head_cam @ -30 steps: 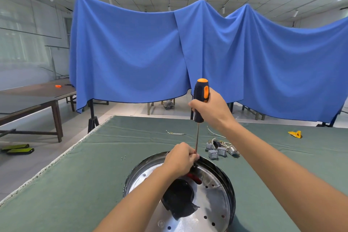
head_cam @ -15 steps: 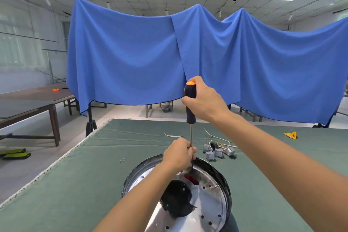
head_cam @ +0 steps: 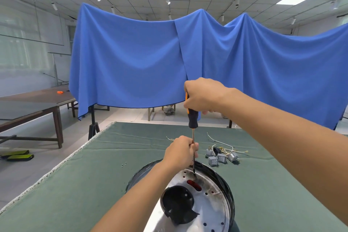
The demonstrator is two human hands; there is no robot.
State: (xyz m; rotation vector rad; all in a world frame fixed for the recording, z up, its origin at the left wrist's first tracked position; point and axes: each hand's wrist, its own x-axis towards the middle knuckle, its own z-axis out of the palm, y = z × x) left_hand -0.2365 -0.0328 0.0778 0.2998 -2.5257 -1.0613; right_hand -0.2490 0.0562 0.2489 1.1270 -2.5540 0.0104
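Here hands (head_cam: 201, 96) hold screwdriver (head_cam: 192, 118) upright.

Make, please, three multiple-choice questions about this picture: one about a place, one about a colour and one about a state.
1. Where does the tip of the screwdriver stand?
A. on the floor
B. on the silver plate of the round part
C. on a grey switch

2. What colour is the hanging cloth behind the table?
A. blue
B. red
C. white

3. What does the left hand do?
A. lies flat on the table
B. holds a wire
C. pinches the screwdriver's shaft

Answers:
1 B: the tip touches the plate near its far rim.
2 A: the whole cloth is plainly blue.
3 C: its fingers close on the thin shaft, while the right hand grips the handle above.
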